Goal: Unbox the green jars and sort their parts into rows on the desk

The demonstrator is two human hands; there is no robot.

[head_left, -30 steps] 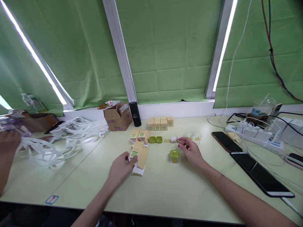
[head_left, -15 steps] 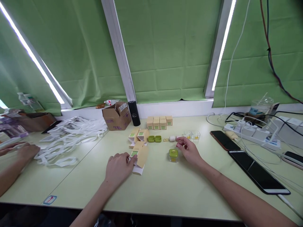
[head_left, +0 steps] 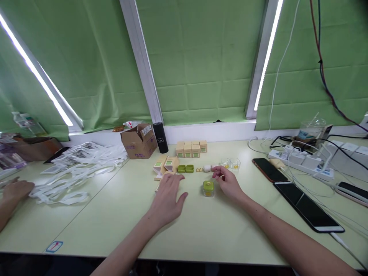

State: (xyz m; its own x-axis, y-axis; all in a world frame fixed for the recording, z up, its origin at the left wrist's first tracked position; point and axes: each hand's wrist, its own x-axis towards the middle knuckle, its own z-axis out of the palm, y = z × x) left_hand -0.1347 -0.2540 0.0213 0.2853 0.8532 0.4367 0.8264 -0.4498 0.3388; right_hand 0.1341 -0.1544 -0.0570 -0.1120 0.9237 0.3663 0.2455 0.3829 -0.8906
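My left hand (head_left: 168,197) is spread palm down, thumb apart, over a flattened beige carton that it mostly hides. My right hand (head_left: 228,182) rests with loosely curled, parted fingers, and no held thing shows in it. Just left of it stands a small clear box with a green lid (head_left: 208,186). Beyond its fingertips lie white rolls (head_left: 207,168) and clear boxes (head_left: 230,164) with yellow bits inside. Two green lids (head_left: 185,168) and small yellow pieces (head_left: 199,169) sit in the same row. Other unfolded beige cartons (head_left: 171,165) lie behind my left hand.
Several closed beige boxes (head_left: 192,149) stand at the back, near a black cylinder (head_left: 160,138) and a cardboard box (head_left: 139,142). White straps (head_left: 86,157) cover the left, by another person's hand (head_left: 18,189). Phones (head_left: 309,207) and a cabled power strip (head_left: 301,165) lie right.
My left hand has let go of the flattened carton's edge and moved right, its fingers now spread over the carton. My right hand has stayed almost in place beside the green-lidded box.
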